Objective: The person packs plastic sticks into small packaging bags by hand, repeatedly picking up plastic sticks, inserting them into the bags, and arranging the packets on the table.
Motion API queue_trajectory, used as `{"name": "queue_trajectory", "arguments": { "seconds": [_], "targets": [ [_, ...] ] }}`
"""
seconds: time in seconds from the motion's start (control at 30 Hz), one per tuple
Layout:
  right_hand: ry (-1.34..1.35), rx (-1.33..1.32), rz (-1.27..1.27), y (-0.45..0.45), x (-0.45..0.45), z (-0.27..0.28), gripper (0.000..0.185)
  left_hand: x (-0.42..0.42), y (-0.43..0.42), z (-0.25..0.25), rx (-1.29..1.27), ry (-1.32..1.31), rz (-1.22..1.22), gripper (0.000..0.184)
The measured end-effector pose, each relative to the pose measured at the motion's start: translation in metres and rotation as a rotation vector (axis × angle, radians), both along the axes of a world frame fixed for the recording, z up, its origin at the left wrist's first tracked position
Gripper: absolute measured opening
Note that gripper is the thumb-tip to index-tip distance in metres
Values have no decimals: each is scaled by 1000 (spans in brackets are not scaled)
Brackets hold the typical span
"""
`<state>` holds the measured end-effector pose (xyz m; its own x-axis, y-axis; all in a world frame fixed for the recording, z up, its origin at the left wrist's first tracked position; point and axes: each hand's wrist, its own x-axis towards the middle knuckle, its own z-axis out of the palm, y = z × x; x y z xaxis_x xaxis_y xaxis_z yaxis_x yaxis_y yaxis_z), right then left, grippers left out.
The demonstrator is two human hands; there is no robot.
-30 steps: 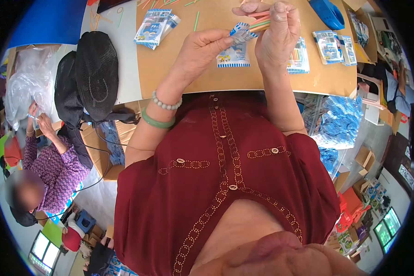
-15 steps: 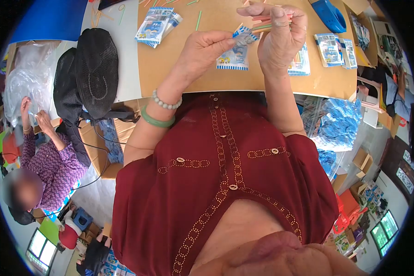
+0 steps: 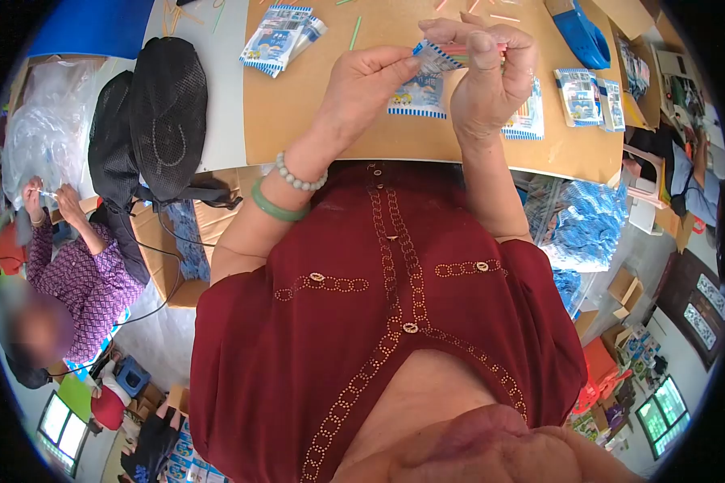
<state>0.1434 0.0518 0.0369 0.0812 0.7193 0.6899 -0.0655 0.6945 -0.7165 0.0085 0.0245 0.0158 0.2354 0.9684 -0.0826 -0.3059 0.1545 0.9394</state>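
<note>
Left hand (image 3: 369, 87): closed in a pinch, with thumb and fingers gripping the edge of the held packet (image 3: 438, 56), a small printed sachet with blue-striped edging. Right hand (image 3: 491, 92): partly curled, with thumb and fingers gripping the held sticks (image 3: 458, 53), thin and pink where visible. The held packet is located between the two hands, above the surface (image 3: 278, 125), next to the held sticks; whether any stick is inside it cannot be told. A bead bracelet (image 3: 300, 179) and a green bangle (image 3: 277, 208) are fitted on the left arm.

Items on the surface: one flat packet (image 3: 418, 97) lies below the held packet. A second packet (image 3: 526, 119), with coloured sticks visible in it, lies partly behind the right hand. Overlapping packets (image 3: 275, 39) are placed to the left; further packets (image 3: 580, 98) are placed to the right, near a blue object (image 3: 580, 36). Loose sticks (image 3: 355, 33), green and pink, lie towards the far edge.

Surrounding area: a black mesh bag (image 3: 167, 121) is positioned left of the brown board area, beside clear plastic (image 3: 50, 121). Blue-and-white wrappers (image 3: 588, 221) are massed below the right side of the surface. At far left, a co-worker (image 3: 84, 282) in a patterned purple shirt holds a small item in both hands
</note>
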Motion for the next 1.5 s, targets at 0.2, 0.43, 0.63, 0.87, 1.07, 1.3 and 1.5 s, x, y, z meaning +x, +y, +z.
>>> {"name": "queue_trajectory", "arguments": {
  "seconds": [0.2, 0.43, 0.63, 0.87, 1.07, 1.3, 1.5],
  "targets": [
    [143, -349, 134, -2, 4, 2, 19, 3, -2, -4, 82, 26, 89, 22],
    [-169, -648, 212, -2, 1, 18, 25, 1, 4, -13, 100, -12, 84, 22],
    [78, -394, 242, 4, 4, -8, 24, 2, 6, -16, 22, -40, 36, 23],
    [-177, -578, 213, -2, 13, -12, 23, -4, 6, -15, -83, -221, 59, 22],
    [-493, -487, 253, -1, 19, -14, 32, -2, 3, -18, 15, -167, -48, 22],
    [-312, -531, 256, -17, 19, -6, 32, -5, -3, -9, 15, -175, -126, 20],
    [-179, -759, 337, -21, 31, -28, 24, -3, 4, -7, 61, -260, 40, 28]
  ]
}}
